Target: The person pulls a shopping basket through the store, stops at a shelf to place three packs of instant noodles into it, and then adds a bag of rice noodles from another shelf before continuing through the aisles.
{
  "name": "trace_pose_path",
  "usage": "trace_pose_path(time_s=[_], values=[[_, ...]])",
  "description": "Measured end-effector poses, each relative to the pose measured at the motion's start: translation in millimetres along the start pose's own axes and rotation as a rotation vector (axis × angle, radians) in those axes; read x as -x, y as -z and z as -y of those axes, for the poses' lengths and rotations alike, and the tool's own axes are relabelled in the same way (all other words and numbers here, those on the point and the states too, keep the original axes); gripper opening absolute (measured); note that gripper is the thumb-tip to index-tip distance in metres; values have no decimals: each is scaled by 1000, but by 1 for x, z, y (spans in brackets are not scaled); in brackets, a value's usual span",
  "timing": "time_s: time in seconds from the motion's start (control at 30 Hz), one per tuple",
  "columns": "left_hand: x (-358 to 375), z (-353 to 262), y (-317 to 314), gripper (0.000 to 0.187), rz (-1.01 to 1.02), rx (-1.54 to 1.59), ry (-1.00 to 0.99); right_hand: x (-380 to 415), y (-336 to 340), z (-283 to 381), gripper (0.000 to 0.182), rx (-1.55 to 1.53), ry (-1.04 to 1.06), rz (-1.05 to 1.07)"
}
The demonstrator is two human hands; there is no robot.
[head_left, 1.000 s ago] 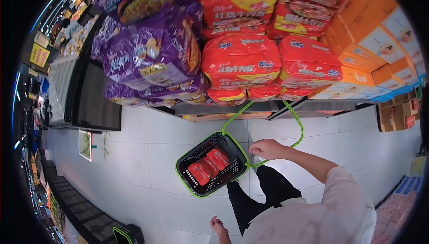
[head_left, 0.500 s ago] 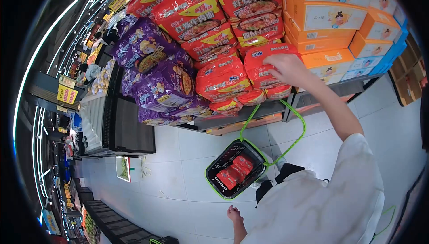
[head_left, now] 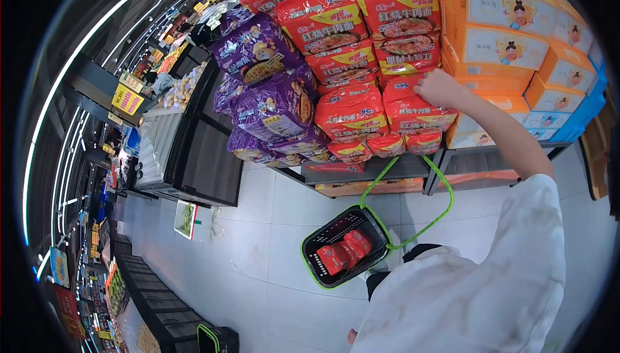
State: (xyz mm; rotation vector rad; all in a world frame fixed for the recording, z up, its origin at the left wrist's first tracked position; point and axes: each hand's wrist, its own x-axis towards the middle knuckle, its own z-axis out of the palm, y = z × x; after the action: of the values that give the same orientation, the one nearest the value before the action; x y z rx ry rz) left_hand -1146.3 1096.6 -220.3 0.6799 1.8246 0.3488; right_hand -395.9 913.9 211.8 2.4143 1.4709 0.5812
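My right hand (head_left: 438, 88) reaches to the stacked shelf display, its fingers curled closed at the top of a red multipack of instant noodles (head_left: 413, 113). Another red noodle multipack (head_left: 350, 114) sits just left of it, with smaller red packs (head_left: 386, 145) below. Of my left hand (head_left: 352, 336), only a small part shows at the bottom edge beside my white shirt; its fingers are hidden. On the floor by my feet stands a black basket (head_left: 316, 242) with a green rim and a raised green handle. Red packs (head_left: 344, 253) lie inside it.
Purple noodle multipacks (head_left: 271, 107) are piled left of the red ones. Orange boxes (head_left: 497, 49) are stacked to the right. A dark display stand (head_left: 206, 153) and a white tray with greens (head_left: 185, 220) are farther left. A second black basket (head_left: 226, 339) stands at the bottom.
The view has shifted, so the shelves sit farther right and lower. My right hand's fingers have curled in at the red multipack. My left hand has slipped mostly out of view.
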Motion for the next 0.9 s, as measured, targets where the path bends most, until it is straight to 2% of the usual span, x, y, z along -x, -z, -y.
trace_pose_path(time_s=[0.23, 0.37, 0.5, 0.63, 0.73, 0.8, 0.87, 0.9], values=[[7, 12, -15, 17, 47, 110, 17, -3, 17, -4, 13, -32, -10, -61], [-7, 6, -18, 17, 92, 213, 1, -6, 34, -9, 12, 6, -51, 1], [-22, -20, -27, 17, 138, 339, -37, -7, 50, -7, 13, 25, -66, 3], [-9, -72, -54, 19, 25, 420, -95, -7, 76, -10, 14, 28, -78, -117], [8, -117, -74, 20, 81, 440, -200, -6, 110, -12, 13, 69, -94, -131], [-6, -138, -85, 20, 220, 445, -292, -2, 139, -7, 13, 62, -86, -181], [-8, -162, -102, 36, 389, 453, -374, 3, 171, 1, 13, 44, -77, -272], [18, -183, -117, 39, 436, 497, -371, 6, 184, 2, 13, 44, -67, -294]])
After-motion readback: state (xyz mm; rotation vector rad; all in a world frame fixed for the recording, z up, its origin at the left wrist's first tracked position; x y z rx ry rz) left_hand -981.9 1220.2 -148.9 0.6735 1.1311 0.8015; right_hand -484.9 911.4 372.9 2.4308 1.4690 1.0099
